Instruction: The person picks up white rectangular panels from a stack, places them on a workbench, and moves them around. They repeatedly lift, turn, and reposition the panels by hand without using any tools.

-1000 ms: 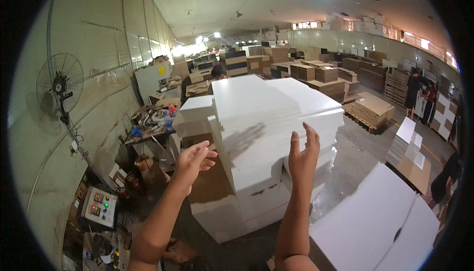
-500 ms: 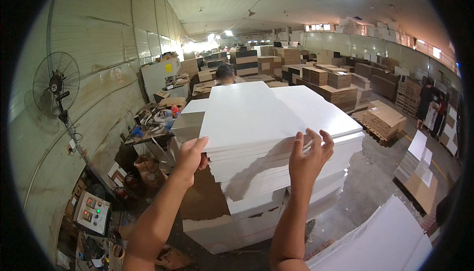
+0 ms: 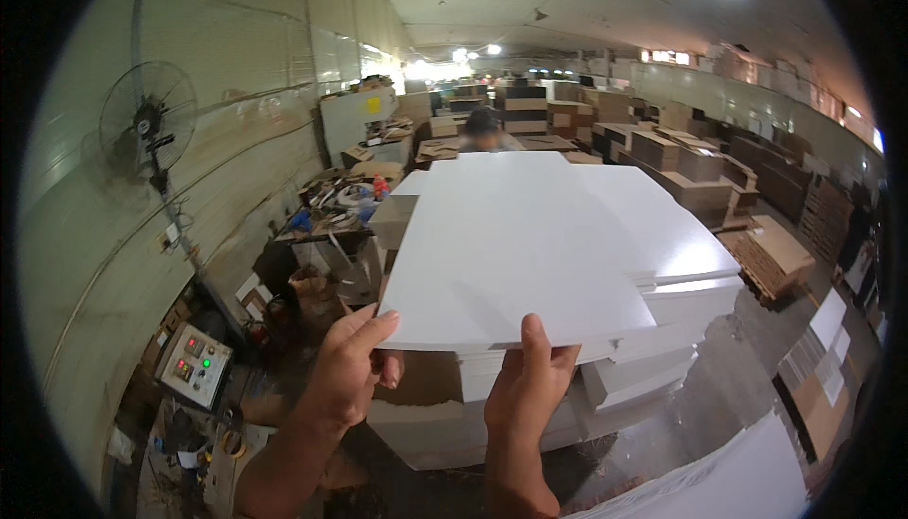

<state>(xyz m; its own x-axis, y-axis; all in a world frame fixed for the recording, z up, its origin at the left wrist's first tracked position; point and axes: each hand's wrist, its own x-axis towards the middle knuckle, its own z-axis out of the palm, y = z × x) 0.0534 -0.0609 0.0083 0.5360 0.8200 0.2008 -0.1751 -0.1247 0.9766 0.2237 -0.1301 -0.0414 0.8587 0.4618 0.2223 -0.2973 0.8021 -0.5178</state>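
Pinching white sheet [image 3: 515,245] edge, thumbs above, fingers [image 3: 388,368] beneath

A cluttered workbench [image 3: 331,207] crowds the white stack [image 3: 653,330] leftward; bare floor [image 3: 747,377] lies open rightward

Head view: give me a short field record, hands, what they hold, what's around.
setting: large warehouse hall
left hand: grip on the near edge of the top white sheet, thumb on top
right hand: grip on the same edge, thumb on top
sheet state: near edge lifted off the stack of white sheets
left of stack: cluttered workbench, control box with coloured buttons, wall fan
right: wooden pallet, cardboard boxes
behind stack: a person, mostly hidden
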